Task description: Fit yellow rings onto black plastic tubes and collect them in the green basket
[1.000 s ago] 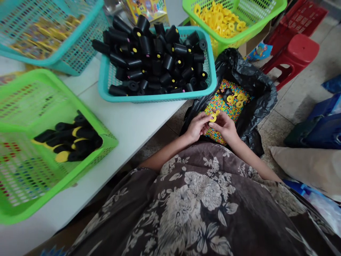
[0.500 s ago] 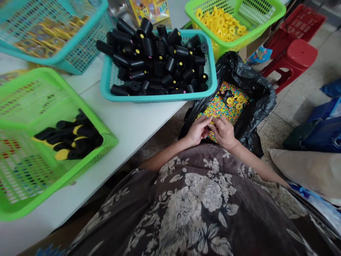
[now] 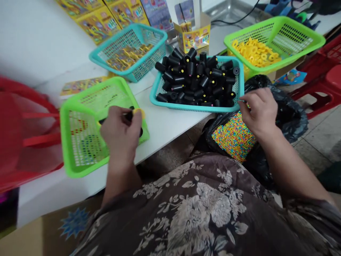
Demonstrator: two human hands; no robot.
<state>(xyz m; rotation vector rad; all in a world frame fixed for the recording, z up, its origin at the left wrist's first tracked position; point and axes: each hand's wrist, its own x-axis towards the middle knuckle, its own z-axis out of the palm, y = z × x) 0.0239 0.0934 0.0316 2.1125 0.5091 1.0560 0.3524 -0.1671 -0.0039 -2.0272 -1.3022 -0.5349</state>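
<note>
My left hand (image 3: 121, 129) is over the green basket (image 3: 80, 172) on the left, fingers curled round a black tube with a yellow end (image 3: 139, 113) by the thumb. Black pieces in that basket are mostly hidden behind the hand. At the front right corner of the turquoise basket (image 3: 183, 107), my right hand (image 3: 259, 108) is closed in a pinch; what its fingertips hold, if anything, is too small to name. That basket is heaped with short black tubes (image 3: 195, 80), some with yellow or pink dots. Below the right hand, small multicoloured beads (image 3: 234, 137) fill a black plastic bag (image 3: 291, 110).
Yellow rings (image 3: 255, 53) lie in another green basket (image 3: 293, 23) at the back right. Behind stand a turquoise basket (image 3: 149, 29) of yellow packets and an opened yellow box (image 3: 195, 39). A red stool (image 3: 329, 85) is at right, red plastic (image 3: 26, 135) at left.
My hands, together over the beads before, have parted: the left went to the left green basket, the right towards the turquoise basket's corner. The yellow rings on the beads no longer show. The view swung left.
</note>
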